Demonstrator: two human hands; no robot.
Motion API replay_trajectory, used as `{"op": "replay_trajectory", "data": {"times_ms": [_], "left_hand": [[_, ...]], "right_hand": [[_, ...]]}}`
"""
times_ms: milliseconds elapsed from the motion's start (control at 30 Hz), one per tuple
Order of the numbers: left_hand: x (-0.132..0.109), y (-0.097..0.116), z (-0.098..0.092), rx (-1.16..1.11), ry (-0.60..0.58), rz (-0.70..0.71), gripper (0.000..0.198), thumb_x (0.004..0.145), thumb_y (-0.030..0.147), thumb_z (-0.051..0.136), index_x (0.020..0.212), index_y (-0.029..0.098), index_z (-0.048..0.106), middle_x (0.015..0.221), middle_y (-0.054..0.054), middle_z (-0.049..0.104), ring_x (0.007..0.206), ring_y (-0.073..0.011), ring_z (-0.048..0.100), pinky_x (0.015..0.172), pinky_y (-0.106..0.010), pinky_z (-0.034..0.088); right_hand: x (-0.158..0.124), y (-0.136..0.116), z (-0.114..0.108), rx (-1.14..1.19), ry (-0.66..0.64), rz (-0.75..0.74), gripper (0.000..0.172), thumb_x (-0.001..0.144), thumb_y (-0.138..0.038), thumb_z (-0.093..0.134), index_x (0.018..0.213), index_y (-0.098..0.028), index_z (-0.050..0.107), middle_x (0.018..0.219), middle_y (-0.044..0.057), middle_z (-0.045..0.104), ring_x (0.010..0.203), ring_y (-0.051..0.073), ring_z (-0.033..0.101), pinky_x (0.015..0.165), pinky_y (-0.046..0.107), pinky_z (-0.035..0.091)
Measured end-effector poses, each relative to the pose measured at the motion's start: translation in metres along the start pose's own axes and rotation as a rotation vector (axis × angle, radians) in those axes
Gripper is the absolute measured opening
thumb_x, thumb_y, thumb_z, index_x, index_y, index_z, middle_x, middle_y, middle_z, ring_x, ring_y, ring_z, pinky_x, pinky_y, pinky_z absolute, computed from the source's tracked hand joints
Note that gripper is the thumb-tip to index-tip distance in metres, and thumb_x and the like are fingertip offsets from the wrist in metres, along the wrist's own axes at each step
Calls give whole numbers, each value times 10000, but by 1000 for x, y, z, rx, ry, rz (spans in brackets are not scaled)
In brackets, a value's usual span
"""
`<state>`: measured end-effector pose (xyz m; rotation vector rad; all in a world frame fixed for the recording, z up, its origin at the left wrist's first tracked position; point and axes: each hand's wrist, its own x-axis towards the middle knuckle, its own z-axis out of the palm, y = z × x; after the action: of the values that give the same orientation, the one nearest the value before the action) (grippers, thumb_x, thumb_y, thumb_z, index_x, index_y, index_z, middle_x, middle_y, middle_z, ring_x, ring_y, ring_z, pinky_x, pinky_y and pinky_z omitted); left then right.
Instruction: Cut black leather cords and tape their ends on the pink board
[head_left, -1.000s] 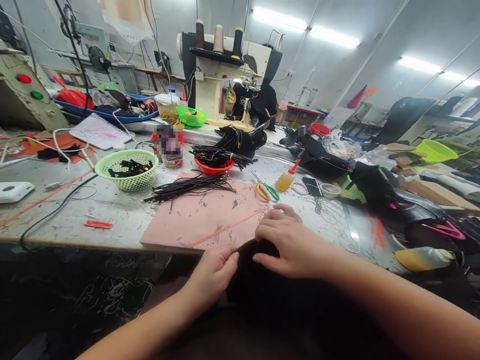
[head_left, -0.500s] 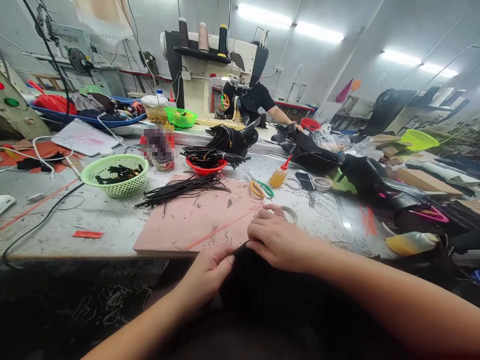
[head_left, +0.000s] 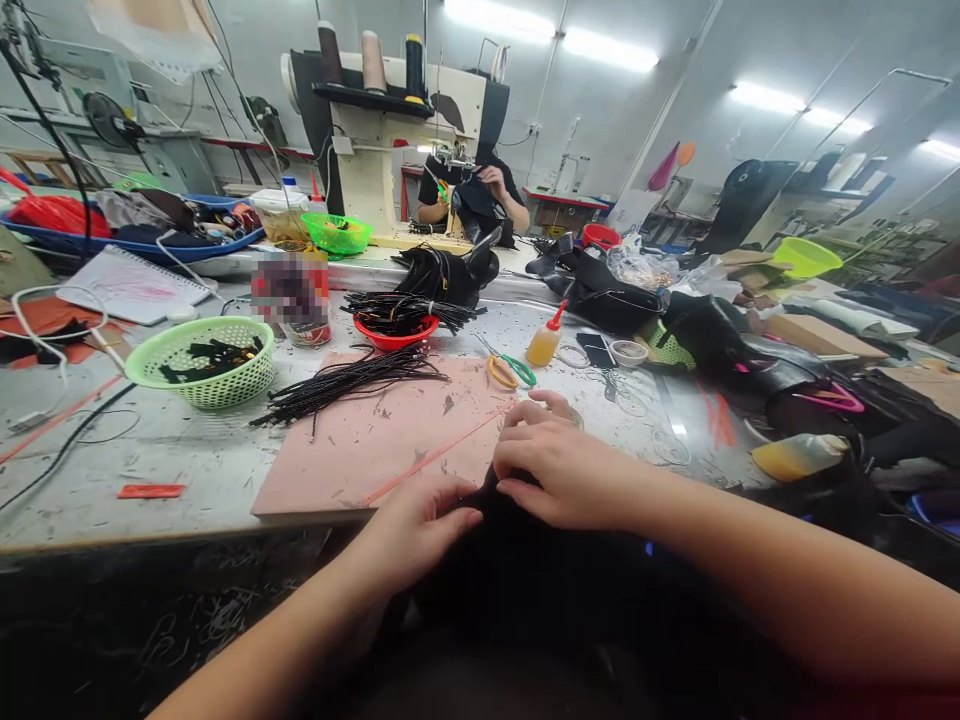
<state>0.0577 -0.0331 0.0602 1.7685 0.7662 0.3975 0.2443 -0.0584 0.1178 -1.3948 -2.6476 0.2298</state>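
Both hands grip a dark piece of black material (head_left: 517, 560) at the near edge of the table. My left hand (head_left: 424, 525) pinches its edge between thumb and fingers. Close beside it, my right hand (head_left: 551, 460) is closed on the same edge, fingers curled and thumb below. The lower part of the material merges with the dark area under the table, so its shape cannot be made out. Just beyond the hands lies a pink board (head_left: 322, 470) with an orange strip (head_left: 435, 460) across it. Scissors (head_left: 504, 370) with yellow and green handles rest at its far edge.
A bundle of black cords (head_left: 352, 385) lies on the board's far left. Around it stand a pale green basket (head_left: 202, 375), a red bowl (head_left: 397, 338) and a glue bottle (head_left: 543, 345). Black boots and pieces (head_left: 607, 290) crowd the right. Across the table a person (head_left: 480, 195) sits at a sewing machine.
The view has shifted slightly, so the table things sit further left. Between my hands the material's edge is now bent upward. The person opposite has drawn an arm back to the machine.
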Motion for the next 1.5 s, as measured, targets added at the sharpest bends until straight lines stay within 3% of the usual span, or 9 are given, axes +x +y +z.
{"op": "replay_trajectory", "data": {"times_ms": [367, 533, 733, 1000, 1200, 1333, 1433, 1500], "left_hand": [[0, -1, -3, -18, -27, 18, 261, 744, 229, 515, 968, 185, 641, 957, -21, 679, 896, -200, 579, 812, -285, 426], [8, -2, -7, 77, -93, 4, 207, 718, 281, 552, 868, 164, 631, 760, 6, 660, 714, -164, 564, 659, -244, 431], [13, -1, -5, 167, -64, 19, 173, 738, 271, 520, 784, 156, 641, 706, 3, 626, 681, -160, 532, 628, -236, 402], [10, 0, -5, 184, -63, 43, 172, 749, 274, 521, 851, 177, 620, 583, 58, 458, 557, -103, 410, 515, -199, 323], [10, 1, -4, 184, -73, 31, 158, 734, 260, 531, 847, 168, 592, 574, 61, 456, 543, -100, 407, 492, -200, 316], [14, 5, -6, 20, -67, 88, 136, 742, 253, 508, 814, 165, 583, 711, 30, 562, 651, -121, 477, 605, -223, 380], [16, 10, -10, -23, -37, 87, 108, 742, 215, 482, 730, 162, 575, 712, 35, 565, 696, -128, 487, 672, -235, 383], [16, 10, -11, 13, -20, 65, 99, 734, 209, 491, 688, 159, 564, 647, 48, 529, 650, -118, 470, 635, -226, 373]], "right_hand": [[8, -2, 4, -46, -94, -16, 112, 769, -162, 505, 695, -157, 589, 725, 47, 604, 837, 198, 449, 789, 356, 311], [7, -11, 9, -75, -76, -25, 124, 806, -184, 485, 763, -140, 593, 800, 69, 601, 886, 210, 446, 754, 334, 336], [3, -4, 8, -36, -28, -110, 122, 807, -166, 481, 828, -196, 598, 850, 43, 606, 937, 210, 443, 896, 410, 256], [6, -2, 3, 84, 32, -14, 217, 698, -51, 520, 858, -194, 488, 733, -3, 583, 899, 184, 484, 958, 509, 124], [10, -7, 3, 53, 38, 1, 193, 703, -58, 518, 841, -190, 491, 718, 6, 558, 876, 190, 488, 945, 499, 175], [8, -13, 5, 75, 52, 12, 187, 698, -57, 533, 823, -193, 498, 778, 19, 565, 886, 193, 477, 937, 475, 219], [4, -11, 8, 135, 56, -6, 267, 664, -80, 594, 895, -186, 514, 919, 50, 565, 957, 215, 448, 925, 440, 274], [2, -5, 10, 233, 74, -27, 373, 648, -107, 632, 989, -185, 502, 1009, 70, 544, 1011, 223, 435, 912, 412, 320]]}}
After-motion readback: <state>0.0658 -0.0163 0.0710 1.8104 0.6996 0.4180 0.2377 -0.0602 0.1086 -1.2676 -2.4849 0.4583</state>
